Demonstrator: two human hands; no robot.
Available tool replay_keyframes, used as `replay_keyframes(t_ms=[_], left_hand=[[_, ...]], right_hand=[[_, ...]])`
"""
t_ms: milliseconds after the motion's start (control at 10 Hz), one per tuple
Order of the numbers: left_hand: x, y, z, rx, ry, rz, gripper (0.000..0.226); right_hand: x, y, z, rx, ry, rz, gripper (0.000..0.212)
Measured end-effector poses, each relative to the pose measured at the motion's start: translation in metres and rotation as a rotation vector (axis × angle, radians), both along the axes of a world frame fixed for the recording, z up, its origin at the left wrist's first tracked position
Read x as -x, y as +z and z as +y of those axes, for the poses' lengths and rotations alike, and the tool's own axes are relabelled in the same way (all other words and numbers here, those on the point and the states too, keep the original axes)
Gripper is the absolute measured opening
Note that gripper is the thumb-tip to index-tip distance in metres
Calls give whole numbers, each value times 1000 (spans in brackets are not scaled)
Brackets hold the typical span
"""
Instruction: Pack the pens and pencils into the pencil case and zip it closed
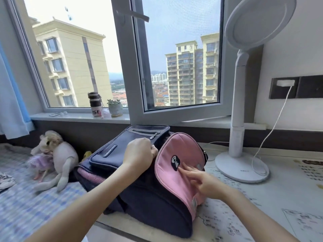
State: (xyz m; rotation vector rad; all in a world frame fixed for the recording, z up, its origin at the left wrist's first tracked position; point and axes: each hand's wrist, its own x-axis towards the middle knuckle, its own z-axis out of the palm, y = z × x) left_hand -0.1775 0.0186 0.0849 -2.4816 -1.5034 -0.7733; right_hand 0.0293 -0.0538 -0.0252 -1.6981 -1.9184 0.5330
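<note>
both hands work on a navy and pink backpack (150,194) lying on the bench (262,206). left hand (139,154) is closed in a fist at the top of the bag, apparently pinching something small near the seam, perhaps a zip pull; exactly what it holds is hidden. right hand (201,180) is loosely open, fingers spread, fingertips resting on the pink flap (176,172) and holding nothing. no pencil case, pens or pencils are visible; they may be inside the bag. judging by this, packing has not begun and everything remains to do. nearby stand a white fan (244,119), a doll (52,159) on the bed and a bottle (95,103) on the windowsill.
</note>
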Motion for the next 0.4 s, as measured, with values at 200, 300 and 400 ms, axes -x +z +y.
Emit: replay_keyframes(t_ms=[200, 300, 400], left_hand=[[2, 7, 17, -8, 57, 58, 19], [6, 6, 28, 45, 87, 129, 20], [6, 18, 22, 6, 92, 177, 28]], right_hand=[[25, 6, 23, -63, -79, -29, 59], [30, 4, 22, -68, -106, 38, 58], [20, 34, -2, -203, -203, 176, 51]])
